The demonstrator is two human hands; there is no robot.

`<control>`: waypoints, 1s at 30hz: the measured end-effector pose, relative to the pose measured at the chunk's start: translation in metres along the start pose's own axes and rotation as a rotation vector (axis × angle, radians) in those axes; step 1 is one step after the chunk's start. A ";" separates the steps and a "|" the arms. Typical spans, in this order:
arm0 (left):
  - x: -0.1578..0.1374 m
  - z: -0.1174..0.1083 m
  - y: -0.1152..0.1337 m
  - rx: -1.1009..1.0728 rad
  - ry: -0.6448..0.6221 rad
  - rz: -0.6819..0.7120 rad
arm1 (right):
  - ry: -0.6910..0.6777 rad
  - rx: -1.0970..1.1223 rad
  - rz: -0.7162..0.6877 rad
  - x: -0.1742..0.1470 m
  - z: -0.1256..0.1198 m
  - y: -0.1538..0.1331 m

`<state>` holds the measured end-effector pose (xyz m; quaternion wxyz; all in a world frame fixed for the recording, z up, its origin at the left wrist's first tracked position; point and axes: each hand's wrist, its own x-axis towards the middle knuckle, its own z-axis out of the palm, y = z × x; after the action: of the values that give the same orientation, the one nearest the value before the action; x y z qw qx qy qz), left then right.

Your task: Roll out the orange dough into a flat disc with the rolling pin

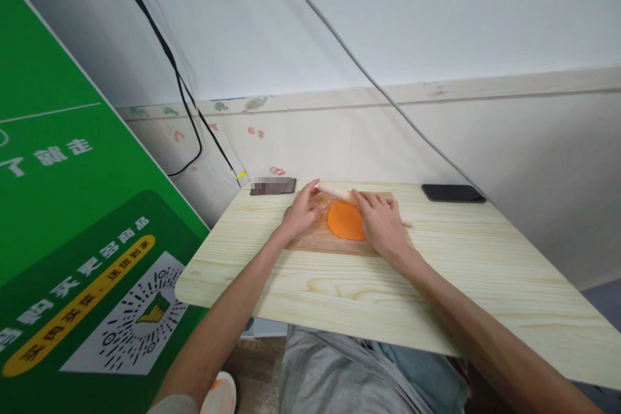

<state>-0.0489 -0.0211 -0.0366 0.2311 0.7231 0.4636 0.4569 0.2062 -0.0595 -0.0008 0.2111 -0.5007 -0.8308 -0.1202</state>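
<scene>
Right of the grip, tabletop [485,252] opens beyond the board [315,241]. Right hand [385,220] bends over, part-hiding the rolling pin [336,192]; left hand [301,210] half-curls at its end; clasps unclear.

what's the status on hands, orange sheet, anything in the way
Left hand at left end of rolling pin; right hand over it. Orange sheet flat on board. Right hand hides sheet's right edge.
</scene>
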 end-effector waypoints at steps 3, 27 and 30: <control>0.001 -0.002 0.003 0.087 -0.064 0.017 | 0.002 -0.001 0.033 0.000 0.003 0.009; 0.001 -0.006 0.004 0.157 -0.230 0.168 | -0.139 -0.056 0.096 0.001 0.000 0.003; 0.001 -0.006 0.005 0.193 -0.224 0.178 | -0.150 -0.061 0.100 0.001 0.000 0.002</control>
<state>-0.0518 -0.0235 -0.0291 0.1695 0.8266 0.4109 0.3453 0.2081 -0.0579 0.0000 0.1387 -0.5553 -0.8142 -0.0969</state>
